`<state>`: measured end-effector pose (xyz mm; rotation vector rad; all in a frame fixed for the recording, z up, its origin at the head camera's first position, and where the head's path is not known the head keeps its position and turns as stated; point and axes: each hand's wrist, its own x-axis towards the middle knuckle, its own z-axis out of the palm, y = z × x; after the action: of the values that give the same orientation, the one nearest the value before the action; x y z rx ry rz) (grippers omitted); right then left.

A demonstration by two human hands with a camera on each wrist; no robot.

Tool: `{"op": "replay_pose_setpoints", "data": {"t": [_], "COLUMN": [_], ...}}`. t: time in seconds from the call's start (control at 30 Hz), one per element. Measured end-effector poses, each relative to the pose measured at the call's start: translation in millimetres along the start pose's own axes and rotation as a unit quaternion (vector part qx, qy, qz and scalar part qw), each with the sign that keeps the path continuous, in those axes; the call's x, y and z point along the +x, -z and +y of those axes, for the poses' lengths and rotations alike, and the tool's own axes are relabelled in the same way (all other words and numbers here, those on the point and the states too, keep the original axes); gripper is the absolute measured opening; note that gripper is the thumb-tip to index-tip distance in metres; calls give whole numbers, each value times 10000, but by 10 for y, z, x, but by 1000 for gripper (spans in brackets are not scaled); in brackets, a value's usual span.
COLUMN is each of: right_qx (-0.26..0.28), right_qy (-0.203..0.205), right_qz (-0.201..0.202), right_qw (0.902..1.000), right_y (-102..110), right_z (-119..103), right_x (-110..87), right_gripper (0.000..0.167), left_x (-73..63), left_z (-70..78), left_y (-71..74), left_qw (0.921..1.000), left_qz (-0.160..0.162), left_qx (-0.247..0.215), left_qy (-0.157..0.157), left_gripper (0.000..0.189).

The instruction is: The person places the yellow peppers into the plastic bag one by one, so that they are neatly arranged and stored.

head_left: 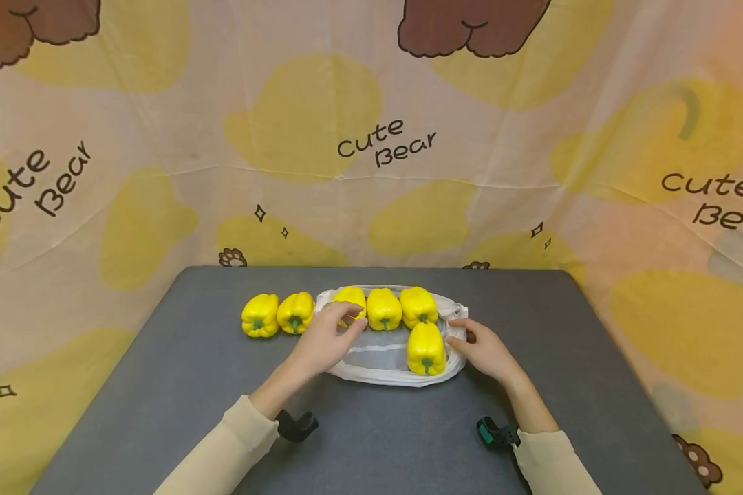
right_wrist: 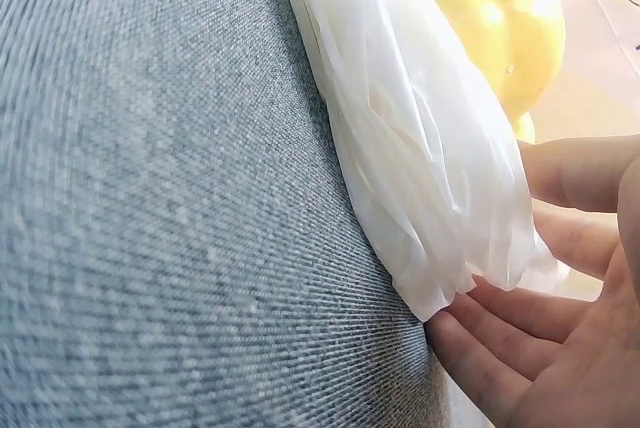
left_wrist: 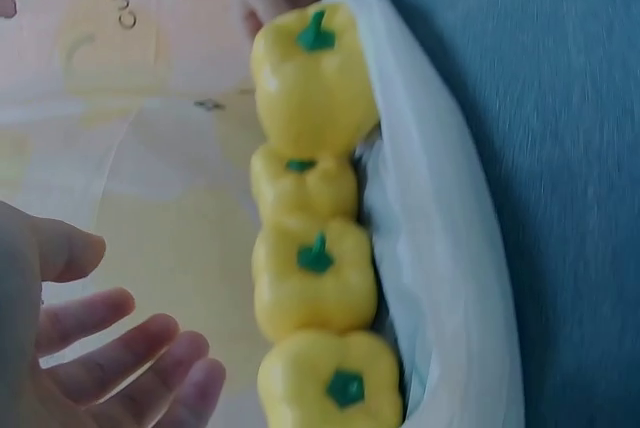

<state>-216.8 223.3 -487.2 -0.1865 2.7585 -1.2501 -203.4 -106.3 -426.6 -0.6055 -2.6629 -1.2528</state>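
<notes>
A white plastic bag (head_left: 378, 377) lies spread open on the table, its rim around several yellow bell peppers. Three bell peppers (head_left: 384, 309) stand in a row along its back side; another bell pepper (head_left: 426, 349) sits at the front right. My left hand (head_left: 328, 337) hovers over the bag's left end with loose, parted fingers, partly covering the left pepper of the row. Nothing shows between those fingers in the left wrist view. My right hand (head_left: 486, 349) holds the bag's right edge; in the right wrist view its fingers (right_wrist: 510, 338) touch the crumpled white plastic.
Two more yellow bell peppers, an outer one (head_left: 260, 315) and an inner one (head_left: 296, 313), stand on the grey table (head_left: 161, 399) left of the bag. A printed cloth (head_left: 297, 165) hangs behind the table. Both wrists wear dark straps.
</notes>
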Motion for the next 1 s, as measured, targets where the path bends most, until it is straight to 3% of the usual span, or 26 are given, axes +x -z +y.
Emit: {"op": "replay_pose_setpoints", "data": {"t": [0.3,0.67,1.0], "right_qx": [-11,51,37], "right_qy": [-6,-15,6], "right_qz": [18,12,6], "right_qw": [10000,10000,10000], "right_y": [2,-16,-11], "right_z": [1,-8,-3], "right_x": [-9,-20,-14], "right_gripper": [47,48,48], "left_x": [-16,-112,-159], "left_z": [-137,-423,-696], "left_y": [355,759,1024], "left_qw": [9986,9928,9853], "left_qz": [482,1090,1530], "left_qx": [162,487,763], "left_qy": [-168,29,50], "left_gripper": [29,28,30]}}
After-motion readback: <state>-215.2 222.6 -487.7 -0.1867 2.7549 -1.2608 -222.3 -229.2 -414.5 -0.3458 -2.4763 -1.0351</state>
